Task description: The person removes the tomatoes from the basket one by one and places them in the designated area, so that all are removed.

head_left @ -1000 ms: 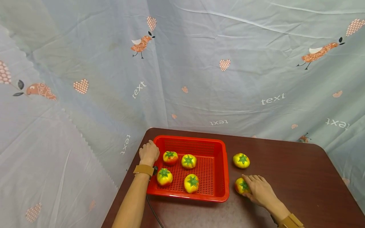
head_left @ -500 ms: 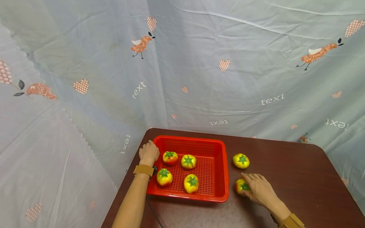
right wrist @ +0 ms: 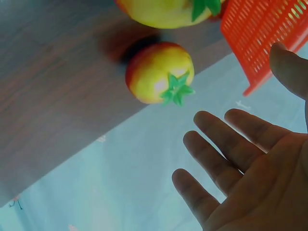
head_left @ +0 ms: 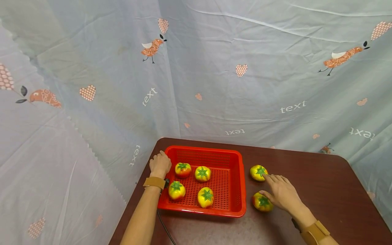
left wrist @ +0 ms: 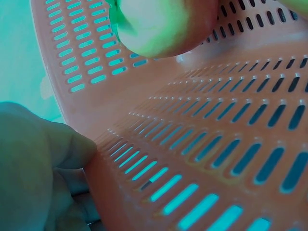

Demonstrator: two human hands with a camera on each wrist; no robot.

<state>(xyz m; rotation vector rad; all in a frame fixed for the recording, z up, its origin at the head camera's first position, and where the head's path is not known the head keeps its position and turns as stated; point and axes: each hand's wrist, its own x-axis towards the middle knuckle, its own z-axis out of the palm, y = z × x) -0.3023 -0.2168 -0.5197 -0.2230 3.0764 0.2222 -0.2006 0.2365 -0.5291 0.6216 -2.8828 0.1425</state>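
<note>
My left hand grips the left rim of a red perforated plastic basket; the left wrist view shows its thumb and fingers around the edge. Inside lie several yellow-red tomatoes with green star-shaped tops, among them one tomato toward the back. My right hand hovers right of the basket with fingers extended and nothing held. Its fingertips overlap the far loose tomato in the head view. The near loose tomato lies below the thumb. In the right wrist view the fingers are spread apart.
The basket stands on a dark brown table with rounded back corners. A pale blue-grey patterned curtain hangs behind and to the left. A black cable runs down from the left wrist past the basket's front left corner.
My right hand has let go of the near loose tomato and moved back toward the far one, its fingers straightening. The near tomato stays on the table. My left hand has not moved.
</note>
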